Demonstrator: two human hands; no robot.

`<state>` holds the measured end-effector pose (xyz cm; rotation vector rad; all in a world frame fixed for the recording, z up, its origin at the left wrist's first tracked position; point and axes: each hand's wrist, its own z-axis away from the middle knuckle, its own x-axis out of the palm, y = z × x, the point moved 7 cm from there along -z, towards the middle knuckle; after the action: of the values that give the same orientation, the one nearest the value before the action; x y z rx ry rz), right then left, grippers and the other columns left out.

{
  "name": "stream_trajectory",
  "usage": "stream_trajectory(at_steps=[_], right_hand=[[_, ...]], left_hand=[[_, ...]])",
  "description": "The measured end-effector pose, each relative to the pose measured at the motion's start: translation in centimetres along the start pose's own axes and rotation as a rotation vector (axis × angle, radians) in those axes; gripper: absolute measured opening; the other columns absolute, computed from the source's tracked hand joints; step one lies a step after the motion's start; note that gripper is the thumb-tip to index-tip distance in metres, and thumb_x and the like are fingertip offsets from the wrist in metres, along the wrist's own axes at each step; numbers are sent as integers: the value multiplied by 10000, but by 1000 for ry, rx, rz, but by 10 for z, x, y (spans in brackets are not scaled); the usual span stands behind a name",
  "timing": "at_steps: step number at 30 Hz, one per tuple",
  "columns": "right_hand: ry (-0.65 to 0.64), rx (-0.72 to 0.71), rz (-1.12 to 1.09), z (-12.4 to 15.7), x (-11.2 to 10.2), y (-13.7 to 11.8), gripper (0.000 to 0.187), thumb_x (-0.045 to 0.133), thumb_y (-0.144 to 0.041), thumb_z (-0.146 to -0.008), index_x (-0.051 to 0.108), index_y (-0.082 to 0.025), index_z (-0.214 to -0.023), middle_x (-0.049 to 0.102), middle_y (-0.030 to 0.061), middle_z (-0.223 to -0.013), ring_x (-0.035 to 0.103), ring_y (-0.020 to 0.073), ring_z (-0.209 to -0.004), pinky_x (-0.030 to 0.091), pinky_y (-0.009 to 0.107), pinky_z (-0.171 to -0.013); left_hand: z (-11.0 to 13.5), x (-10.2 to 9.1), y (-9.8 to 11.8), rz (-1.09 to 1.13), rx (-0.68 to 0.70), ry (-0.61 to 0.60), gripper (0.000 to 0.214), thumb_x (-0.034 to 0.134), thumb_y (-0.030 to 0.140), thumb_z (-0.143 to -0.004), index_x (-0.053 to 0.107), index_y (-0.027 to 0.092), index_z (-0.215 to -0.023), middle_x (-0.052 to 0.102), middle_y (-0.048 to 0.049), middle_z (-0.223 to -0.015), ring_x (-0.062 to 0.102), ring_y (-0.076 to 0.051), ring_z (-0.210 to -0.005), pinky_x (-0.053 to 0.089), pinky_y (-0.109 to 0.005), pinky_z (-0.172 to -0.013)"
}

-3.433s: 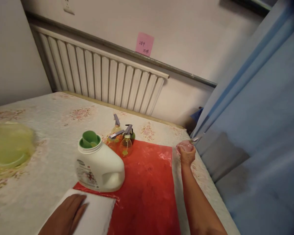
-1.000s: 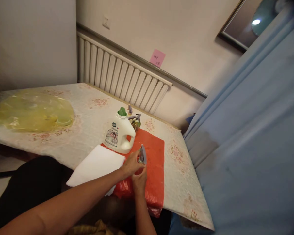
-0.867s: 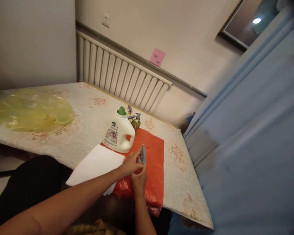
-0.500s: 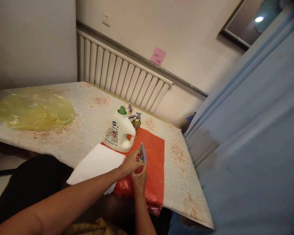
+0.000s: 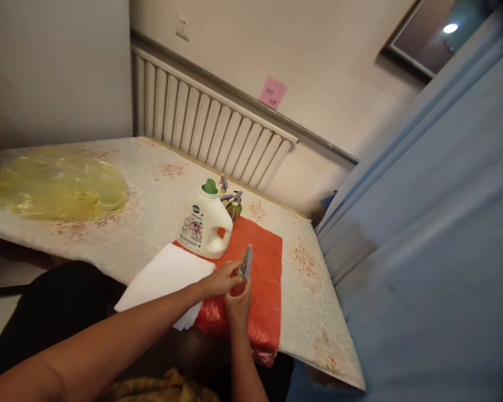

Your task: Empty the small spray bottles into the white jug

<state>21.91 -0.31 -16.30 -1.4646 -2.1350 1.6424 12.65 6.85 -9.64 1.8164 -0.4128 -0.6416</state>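
Over the red plastic sheet (image 5: 266,268) I hold a small spray bottle with a grey trigger head (image 5: 247,262). My left hand (image 5: 222,279) is closed at the bottle's neck, just below the trigger head. My right hand (image 5: 238,307) wraps around the lower body from beneath, so most of the bottle is hidden. Just beyond my hands stands a cream jug with a handle (image 5: 203,226), its mouth uncapped and a green insert (image 5: 210,187) showing in it. A folded white cloth (image 5: 163,276) lies left of my hands, partly under my left forearm.
Several spray bottles (image 5: 233,207) with grey heads stand behind the jug. A yellow plastic bag (image 5: 58,187) spreads over the left of the flowered tablecloth (image 5: 151,204). A radiator (image 5: 209,125) runs along the wall, and a blue curtain (image 5: 423,240) hangs at the right.
The grey trigger head has turned in my left hand and now appears narrower and tilted slightly rightward. My right hand stays around the bottle; the jug and cloth stay put.
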Motion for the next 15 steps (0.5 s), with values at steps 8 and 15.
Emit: stream_trajectory(at_steps=[8, 15], right_hand=[[-4, -3, 0, 0, 0, 0, 578, 700, -321, -681, 565, -106, -1201, 682, 202, -1171, 643, 334, -1119, 509, 416, -935], [-17, 31, 15, 1, 5, 5, 736, 699, -384, -686, 487, -47, -1305, 594, 273, -1298, 586, 351, -1210, 453, 467, -1020]], left_hand=[[-2, -1, 6, 63, -18, 121, 289, 638, 174, -655, 622, 172, -944, 662, -24, -955, 608, -200, -901, 478, -312, -848], [-7, -8, 32, 220, 25, 208, 204, 630, 202, -685, 574, 180, -879, 629, 11, -831, 598, -163, -812, 465, -277, -770]])
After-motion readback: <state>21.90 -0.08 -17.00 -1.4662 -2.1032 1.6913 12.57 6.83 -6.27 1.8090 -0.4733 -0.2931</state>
